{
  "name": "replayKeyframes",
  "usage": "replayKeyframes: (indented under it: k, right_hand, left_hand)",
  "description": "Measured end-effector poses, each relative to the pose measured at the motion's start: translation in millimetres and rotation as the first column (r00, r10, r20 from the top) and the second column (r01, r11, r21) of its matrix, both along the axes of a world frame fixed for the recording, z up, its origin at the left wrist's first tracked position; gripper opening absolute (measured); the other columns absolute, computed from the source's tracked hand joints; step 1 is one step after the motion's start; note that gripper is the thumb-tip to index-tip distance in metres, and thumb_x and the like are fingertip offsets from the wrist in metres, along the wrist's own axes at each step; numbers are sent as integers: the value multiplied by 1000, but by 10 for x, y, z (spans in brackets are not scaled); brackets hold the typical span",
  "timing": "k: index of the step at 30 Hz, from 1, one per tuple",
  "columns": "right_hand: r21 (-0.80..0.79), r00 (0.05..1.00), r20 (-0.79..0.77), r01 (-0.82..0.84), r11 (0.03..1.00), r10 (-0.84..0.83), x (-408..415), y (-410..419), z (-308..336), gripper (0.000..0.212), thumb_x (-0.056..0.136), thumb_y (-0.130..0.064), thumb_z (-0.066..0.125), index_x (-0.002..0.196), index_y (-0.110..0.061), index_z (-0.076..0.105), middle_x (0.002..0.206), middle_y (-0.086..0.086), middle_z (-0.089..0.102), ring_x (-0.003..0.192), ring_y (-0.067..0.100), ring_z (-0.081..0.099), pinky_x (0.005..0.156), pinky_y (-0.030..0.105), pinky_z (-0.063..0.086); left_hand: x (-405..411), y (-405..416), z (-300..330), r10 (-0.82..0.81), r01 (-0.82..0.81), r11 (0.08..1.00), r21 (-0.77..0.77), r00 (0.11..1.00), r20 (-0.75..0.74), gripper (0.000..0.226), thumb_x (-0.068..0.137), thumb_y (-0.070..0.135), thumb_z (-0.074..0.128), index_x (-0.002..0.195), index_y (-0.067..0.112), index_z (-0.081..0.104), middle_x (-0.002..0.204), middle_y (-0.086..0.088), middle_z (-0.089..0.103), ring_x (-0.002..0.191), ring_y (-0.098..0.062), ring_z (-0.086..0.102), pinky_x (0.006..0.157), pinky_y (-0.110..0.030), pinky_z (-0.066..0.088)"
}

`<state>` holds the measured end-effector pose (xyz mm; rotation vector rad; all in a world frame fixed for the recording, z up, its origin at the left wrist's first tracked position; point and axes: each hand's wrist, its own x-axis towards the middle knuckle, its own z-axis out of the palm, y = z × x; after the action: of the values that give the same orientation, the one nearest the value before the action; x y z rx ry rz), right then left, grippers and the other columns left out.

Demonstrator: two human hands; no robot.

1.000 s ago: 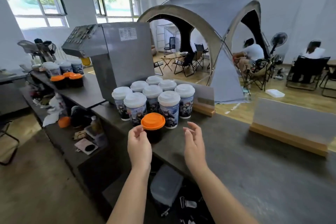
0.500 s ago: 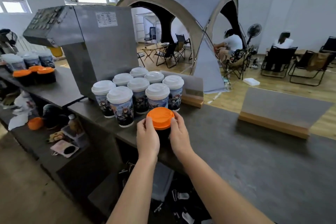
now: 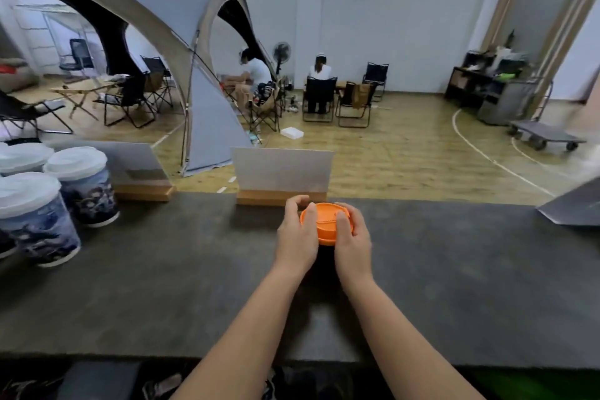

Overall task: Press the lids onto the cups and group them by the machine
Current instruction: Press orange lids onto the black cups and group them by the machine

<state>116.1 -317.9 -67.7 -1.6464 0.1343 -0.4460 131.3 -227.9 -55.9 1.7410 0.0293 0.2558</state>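
Both hands, left (image 3: 297, 237) and right (image 3: 352, 240), have fingers curled round a dark cup, thumbs on its orange lid (image 3: 325, 224), mid-bench (image 3: 162, 286), well apart from the lidded cups (image 3: 78, 185). Uneven thumb pressure could seat the lid crooked or tip the cup.

No readable text anywhere.

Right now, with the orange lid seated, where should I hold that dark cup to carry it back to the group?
Hold the dark cup by its side wall just under the orange lid, one hand from each flank, as the left hand and right hand now sit. It stands upright and the lid's rim overhangs, giving a stop. Lifting by the lid alone could probably pop it off.
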Motion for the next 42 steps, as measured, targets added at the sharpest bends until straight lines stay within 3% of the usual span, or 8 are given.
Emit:
replayKeyframes:
  k: [3,7,12,22,27,31,35,42]
  right_hand:
    - [2,995,-20,96,995,-95,38,-377,-51,42,87,-60,36,111,-37,61,114,3,63,102,17,61,90,37,52]
    - [30,990,-3,142,989,-142,67,-639,-7,45,87,-62,31,106,-35,62,101,-7,65,95,13,62,87,35,51]
    - [-3,992,37,123,992,-123,107,-725,-52,15,96,-30,47,102,-29,60,94,-10,65,88,8,62,74,23,50]
    - [82,996,-5,-92,992,92,137,-833,30,13,98,-11,47,105,-21,52,104,2,58,90,14,58,63,16,49]
    - [421,982,-112,-91,902,151,124,-814,112,22,101,-32,44,112,-18,58,110,9,62,96,20,62,73,29,53]
    - [378,976,-153,-86,922,154,145,-829,163,21,101,-31,45,113,-16,55,111,8,61,95,19,61,70,27,52]
    - [316,982,-126,-92,944,138,169,-851,137,17,103,-26,41,109,-16,54,108,7,59,91,14,59,70,23,52]
    - [393,992,-77,-66,917,105,158,-809,105,19,103,-26,43,107,-15,58,105,8,62,91,18,61,72,27,53]
  left_hand:
    - [30,-426,15,-46,46,999,-1,997,63,23,104,31,43,112,30,64,104,12,64,95,-5,59,75,-13,45]
    - [8,-751,-40,-101,108,989,-104,992,75,30,88,45,51,108,32,69,105,16,68,100,-7,63,84,-22,50]
    - [8,-853,-192,-35,59,982,-178,991,132,25,84,33,53,105,33,67,101,13,69,94,-8,65,80,-31,56]
    - [84,-939,-222,35,4,977,-212,982,183,25,82,24,50,99,33,65,96,8,67,90,-16,65,72,-35,58]
    - [2,-977,-53,28,-18,948,-318,999,26,20,88,24,49,97,30,65,99,4,66,95,-20,64,72,-30,55]
    - [104,-955,37,16,-63,955,-290,987,-162,16,98,24,50,101,28,65,105,4,62,98,-18,59,76,-33,54]
    - [142,-987,-45,99,-115,979,-168,990,-104,12,99,30,52,105,29,63,107,5,62,101,-18,59,80,-36,56]
    - [103,-988,-37,88,-105,965,-240,993,-82,20,103,29,46,97,31,65,104,7,61,101,-20,59,83,-39,56]
